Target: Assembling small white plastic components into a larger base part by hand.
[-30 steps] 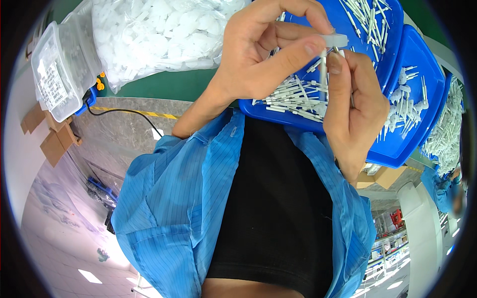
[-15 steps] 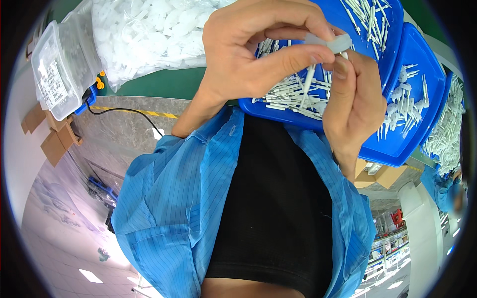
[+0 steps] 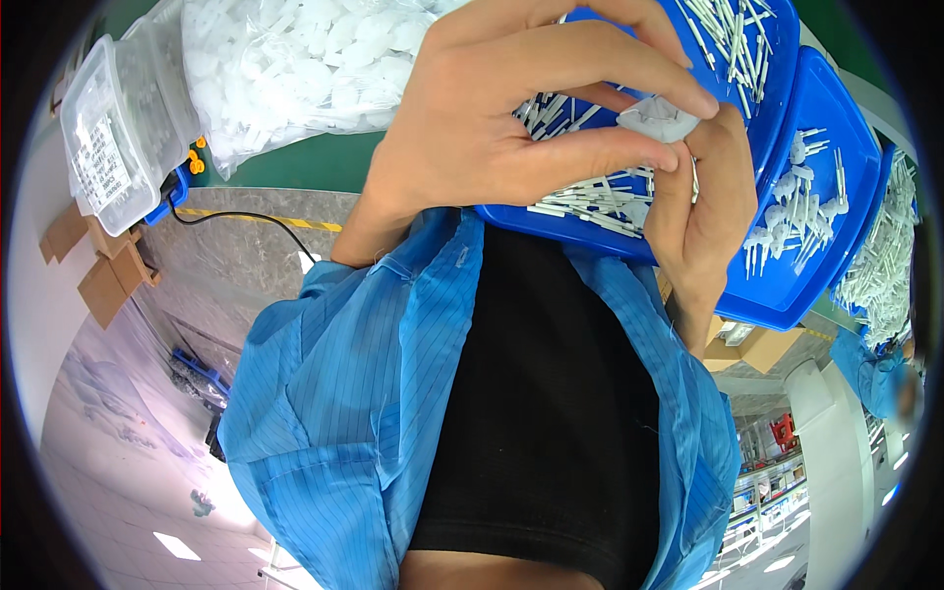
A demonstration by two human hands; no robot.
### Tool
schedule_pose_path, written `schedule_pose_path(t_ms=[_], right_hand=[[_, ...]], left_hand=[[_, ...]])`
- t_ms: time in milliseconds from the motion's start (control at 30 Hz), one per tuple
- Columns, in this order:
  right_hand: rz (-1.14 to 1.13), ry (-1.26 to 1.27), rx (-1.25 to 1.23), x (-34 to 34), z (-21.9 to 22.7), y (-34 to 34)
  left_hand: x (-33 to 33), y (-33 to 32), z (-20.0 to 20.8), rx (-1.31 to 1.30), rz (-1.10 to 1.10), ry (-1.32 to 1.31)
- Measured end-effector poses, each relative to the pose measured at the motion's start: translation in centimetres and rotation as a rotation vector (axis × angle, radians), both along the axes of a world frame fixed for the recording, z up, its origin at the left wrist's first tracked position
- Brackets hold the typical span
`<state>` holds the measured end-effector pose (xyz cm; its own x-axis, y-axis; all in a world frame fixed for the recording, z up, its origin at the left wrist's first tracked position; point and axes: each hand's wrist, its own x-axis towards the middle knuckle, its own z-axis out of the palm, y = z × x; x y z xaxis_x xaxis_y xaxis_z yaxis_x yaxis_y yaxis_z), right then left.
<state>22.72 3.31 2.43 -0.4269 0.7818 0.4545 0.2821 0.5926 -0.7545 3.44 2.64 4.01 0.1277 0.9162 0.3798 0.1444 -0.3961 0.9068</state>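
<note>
In front of my chest, my left hand (image 3: 492, 128) pinches a small translucent white plastic piece (image 3: 657, 120), its thumb at the lower edge and its index finger at the upper one. My right hand (image 3: 713, 192) meets it from the right, thumb and forefinger closed at the piece's right end. A thin white stick (image 3: 695, 183) shows in the right fingers, mostly hidden by them. Beneath both hands lies a blue tray (image 3: 560, 228) with many loose white sticks (image 3: 600, 205).
Farther right, another blue tray (image 3: 762, 300) holds sticks joined to translucent pieces (image 3: 801, 211). More white parts (image 3: 880, 261) lie beyond it. At the far left are a clear bag of translucent pieces (image 3: 295, 74) and a clear plastic box (image 3: 103, 147). A person in blue (image 3: 865, 374) is at the right edge.
The plastic piece has turned and moved slightly down and left, showing its hollow side. My left fingers have spread wider around it. The stick seen below my left thumb is no longer visible there.
</note>
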Motion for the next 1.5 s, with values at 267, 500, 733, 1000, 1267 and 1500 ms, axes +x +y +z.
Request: schedule_pose_path(t_ms=[267,500,733,1000,1267,1500], right_hand=[[-0.012,0.003,-0.167,0.1,0.5,0.0],[-0.029,0.144,-0.536,-0.9,2.8,-0.3],[-0.084,0.09,-0.871,-0.1,3.0,0.7],[0.076,-0.652,0.087,1.9,-0.6,1.4],[-0.146,-0.346,-0.11,1.3,-0.5,0.5],[-0.246,0.012,-0.551,-0.8,2.1,-2.3]], left_hand=[[1.5,0.0,-2.7,0.106,0.132,-0.382],[-0.3,-0.2,-4.1,0.35,0.088,0.078],[0.4,-0.4,-2.6,0.236,0.195,0.146],[0.9,-0.7,-4.8,-0.073,0.016,-0.687],[1.6,-0.7,-4.8,-0.297,-0.047,-0.863],[1.5,-0.8,-4.9,-0.414,0.105,-0.695]])
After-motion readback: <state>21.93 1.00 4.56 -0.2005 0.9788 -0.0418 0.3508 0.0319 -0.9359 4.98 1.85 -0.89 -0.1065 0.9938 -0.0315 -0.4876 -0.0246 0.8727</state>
